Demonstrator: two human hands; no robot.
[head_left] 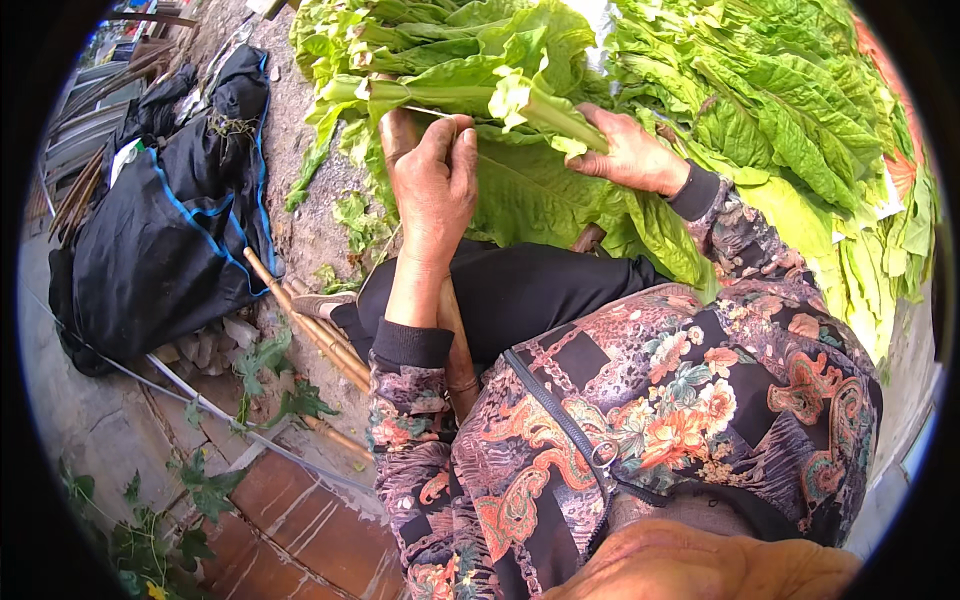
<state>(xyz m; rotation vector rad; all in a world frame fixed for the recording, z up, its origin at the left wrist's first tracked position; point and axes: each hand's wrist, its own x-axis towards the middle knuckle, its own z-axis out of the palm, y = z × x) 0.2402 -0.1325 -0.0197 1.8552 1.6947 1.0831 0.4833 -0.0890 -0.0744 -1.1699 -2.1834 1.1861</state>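
My left hand (432,190) is closed in a pinch, thumb against forefinger, on a thin pale string (428,111) beside thick leaf stems. Those stems belong to large green leaves (450,60) that look like tobacco leaves. To the right, my right hand (640,153) grips the stalk ends of a bunch of leaves (560,118), whose butts point left toward my left hand. Broad blades hang down below the bunch, over my dark trousers (530,290). A wooden pole (458,350) runs up beside my left forearm; its upper part is hidden behind the wrist and leaves.
A big heap of green leaves (750,110) lies at the right. On the left, a black sheet with blue edging (160,240) is bunched on the ground. Bamboo poles (320,335) lie near my foot. Leafy vines (150,530) grow by reddish tiles (300,530) at lower left.
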